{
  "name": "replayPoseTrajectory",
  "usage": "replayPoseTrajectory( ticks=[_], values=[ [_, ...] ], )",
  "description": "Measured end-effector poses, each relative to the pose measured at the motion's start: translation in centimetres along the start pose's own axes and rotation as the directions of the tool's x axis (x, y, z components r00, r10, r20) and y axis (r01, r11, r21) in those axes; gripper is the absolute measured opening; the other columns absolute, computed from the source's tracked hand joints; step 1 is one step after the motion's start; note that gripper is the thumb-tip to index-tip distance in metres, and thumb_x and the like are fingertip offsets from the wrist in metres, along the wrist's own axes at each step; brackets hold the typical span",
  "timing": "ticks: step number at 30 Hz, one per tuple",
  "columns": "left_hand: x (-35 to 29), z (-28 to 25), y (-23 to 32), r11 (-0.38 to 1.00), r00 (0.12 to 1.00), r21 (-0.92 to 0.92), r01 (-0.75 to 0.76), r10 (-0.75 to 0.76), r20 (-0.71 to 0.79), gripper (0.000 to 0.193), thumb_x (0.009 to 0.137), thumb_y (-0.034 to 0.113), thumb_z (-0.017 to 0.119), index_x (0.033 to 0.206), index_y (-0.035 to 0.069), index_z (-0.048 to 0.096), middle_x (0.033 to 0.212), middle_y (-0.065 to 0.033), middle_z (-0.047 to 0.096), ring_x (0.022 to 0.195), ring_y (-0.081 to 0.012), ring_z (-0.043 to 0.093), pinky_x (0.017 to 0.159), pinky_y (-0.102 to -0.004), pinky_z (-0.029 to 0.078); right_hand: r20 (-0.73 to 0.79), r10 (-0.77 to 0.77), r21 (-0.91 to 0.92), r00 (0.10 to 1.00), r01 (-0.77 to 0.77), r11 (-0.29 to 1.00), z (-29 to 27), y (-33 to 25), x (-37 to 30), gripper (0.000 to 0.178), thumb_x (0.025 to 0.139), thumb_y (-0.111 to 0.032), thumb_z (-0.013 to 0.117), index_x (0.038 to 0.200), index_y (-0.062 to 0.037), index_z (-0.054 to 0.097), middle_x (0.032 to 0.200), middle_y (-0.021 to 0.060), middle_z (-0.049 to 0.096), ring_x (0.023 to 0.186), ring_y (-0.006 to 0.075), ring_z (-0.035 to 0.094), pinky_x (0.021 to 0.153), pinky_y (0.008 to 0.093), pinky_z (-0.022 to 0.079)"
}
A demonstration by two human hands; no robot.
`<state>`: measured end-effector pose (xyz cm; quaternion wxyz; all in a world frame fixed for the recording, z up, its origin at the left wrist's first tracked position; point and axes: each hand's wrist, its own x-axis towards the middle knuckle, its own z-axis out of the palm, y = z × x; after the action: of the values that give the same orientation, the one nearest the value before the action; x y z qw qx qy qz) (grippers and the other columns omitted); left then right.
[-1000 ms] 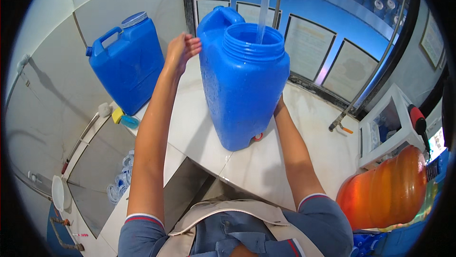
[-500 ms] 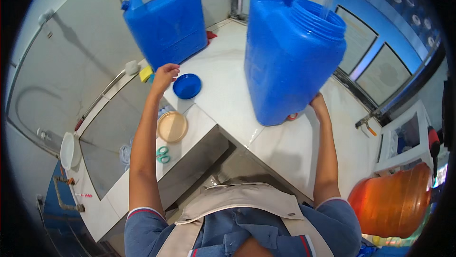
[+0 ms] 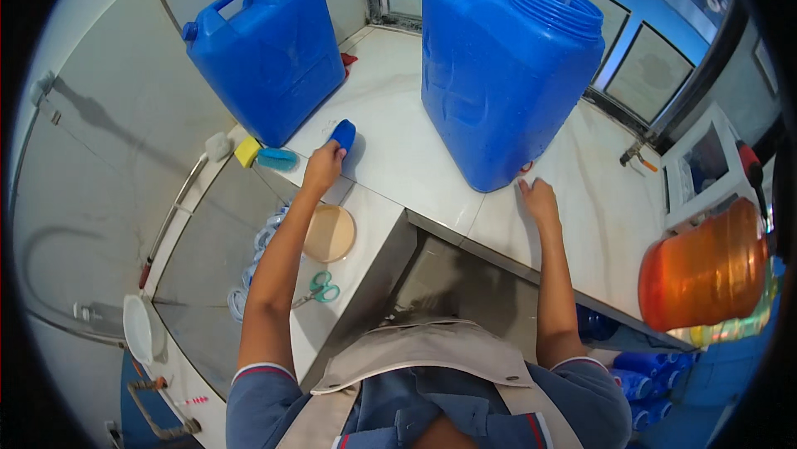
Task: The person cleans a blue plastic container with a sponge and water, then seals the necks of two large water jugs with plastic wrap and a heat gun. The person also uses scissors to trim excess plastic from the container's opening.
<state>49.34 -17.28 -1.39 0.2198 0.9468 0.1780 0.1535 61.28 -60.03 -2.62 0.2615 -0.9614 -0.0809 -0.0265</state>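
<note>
Left hand (image 3: 322, 165) outstretched, fingers closed on blue cap (image 3: 343, 134), right hand (image 3: 540, 198) open, flat on counter (image 3: 398, 150) beside open blue jerrycan (image 3: 498, 75)

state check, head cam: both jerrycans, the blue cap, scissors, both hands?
right jerrycan: upright, mouth open, tube entering.
left jerrycan: upright, capped.
blue cap: off, on edge, in left hand.
right hand: flat on counter, empty.
scissors: lying closed, untouched.

I read this as a water-refill shop: big blue jerrycans (image 3: 506, 67) on a tiled desk (image 3: 390, 146), steel sink (image 3: 207, 250) left of it, orange jug (image 3: 706, 266) at right.
</note>
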Motion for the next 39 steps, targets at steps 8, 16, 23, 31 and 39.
replayPoseTrajectory(
  ticks=[8, 16, 23, 31, 39],
  values=[
    [-1.7, -6.8, 2.2, 0.109, 0.893, -0.909, 0.403, 0.170, 0.416, 0.013, 0.093, 0.017, 0.052, 0.096, 0.006, 0.057, 0.089, -0.0017, 0.061, 0.079, -0.0096, 0.059, 0.076, -0.0244, 0.049, 0.393, -0.289, 0.791, 0.873, -0.160, 0.591, 5.0, -13.3, -4.9, 0.045, 0.093, -0.029, 0.050, 0.126, 0.0010, 0.045, 0.113, 0.0092, 0.056, 0.100, 0.0169, 0.055, 0.086, 0.0323, 0.045],
    [-5.8, -10.0, 2.0, 0.050, 0.893, -0.918, 0.392, 0.220, 0.393, 0.021, 0.092, 0.016, 0.051, 0.104, -0.001, 0.054, 0.097, -0.0079, 0.062, 0.085, -0.0123, 0.061, 0.080, -0.0266, 0.051, 0.405, -0.490, 0.899, 0.772, -0.433, 0.062, 4.7, -21.4, -6.4, 0.050, 0.091, -0.016, 0.054, 0.134, -0.0030, 0.032, 0.115, 0.0098, 0.052, 0.099, 0.0173, 0.055, 0.087, 0.0353, 0.048],
    [-6.0, -12.3, 2.2, -0.249, 0.899, -0.864, 0.438, 0.134, 0.417, 0.021, 0.093, 0.007, 0.045, 0.101, -0.011, 0.051, 0.099, -0.0175, 0.061, 0.087, -0.0199, 0.064, 0.081, -0.0290, 0.055, 0.557, -0.471, 0.813, 0.684, -0.566, 0.140, 4.1, -22.6, -6.7, 0.028, 0.091, -0.018, 0.054, 0.108, 0.0049, 0.052, 0.091, 0.0105, 0.062, 0.075, 0.0147, 0.064, 0.068, 0.0258, 0.057],
    [-3.8, -10.4, 1.1, -0.438, 0.830, -0.722, 0.536, 0.116, 0.546, 0.021, 0.094, 0.005, 0.040, 0.096, -0.015, 0.048, 0.095, -0.0218, 0.061, 0.082, -0.0211, 0.065, 0.073, -0.0280, 0.059, 0.568, -0.463, 0.774, 0.680, -0.633, 0.020, 2.1, -22.8, -5.4, 0.022, 0.089, -0.016, 0.058, 0.099, 0.0029, 0.056, 0.090, 0.0102, 0.062, 0.076, 0.0144, 0.063, 0.066, 0.0257, 0.057],
    [7.5, -15.7, 2.7, 0.931, 0.871, 0.037, -0.363, 0.353, -0.342, 0.018, 0.085, 0.012, 0.053, 0.099, 0.000, 0.057, 0.095, -0.0189, 0.062, 0.082, -0.0365, 0.060, 0.071, -0.0437, 0.049, 0.282, -0.375, 0.892, 0.883, -0.097, 0.441, -3.7, -14.5, -6.1, 0.046, 0.083, -0.015, 0.064, 0.121, 0.0047, 0.049, 0.112, 0.0142, 0.058, 0.104, 0.0212, 0.054, 0.089, 0.0340, 0.043]
  ],
)
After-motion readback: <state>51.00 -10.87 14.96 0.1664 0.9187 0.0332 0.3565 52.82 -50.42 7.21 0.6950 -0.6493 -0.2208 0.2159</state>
